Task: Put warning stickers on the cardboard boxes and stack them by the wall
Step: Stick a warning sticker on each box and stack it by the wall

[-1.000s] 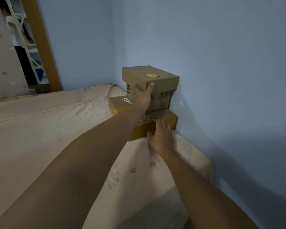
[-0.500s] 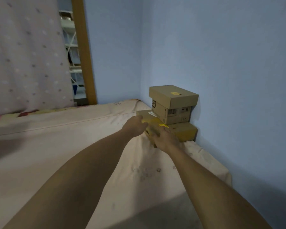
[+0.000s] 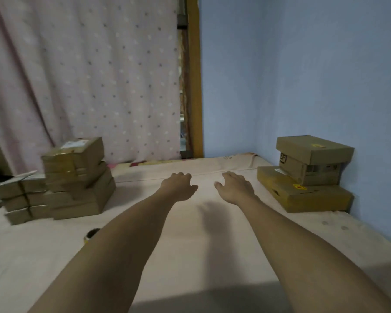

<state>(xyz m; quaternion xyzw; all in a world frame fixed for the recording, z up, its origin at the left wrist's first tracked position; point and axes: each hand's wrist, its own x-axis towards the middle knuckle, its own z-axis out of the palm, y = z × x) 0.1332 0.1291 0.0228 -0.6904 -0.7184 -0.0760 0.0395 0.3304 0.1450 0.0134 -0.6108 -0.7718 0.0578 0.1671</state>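
Over the bed, left hand and right hand have left the stacked boxes, fingers relaxed, holding nothing.

Matt cardboard boxes, seemingly cloth sheet

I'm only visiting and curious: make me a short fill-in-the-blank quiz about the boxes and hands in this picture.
1. The left hand and right hand hover over the bed holding ____.
2. Against the blue wall, ____ boxes are stacked.
3. The lidded box with a yellow sticker sits ____ the flat box.
4. The piles of boxes on the left stand before a dotted ____.

Missing words: nothing; two; on; curtain.
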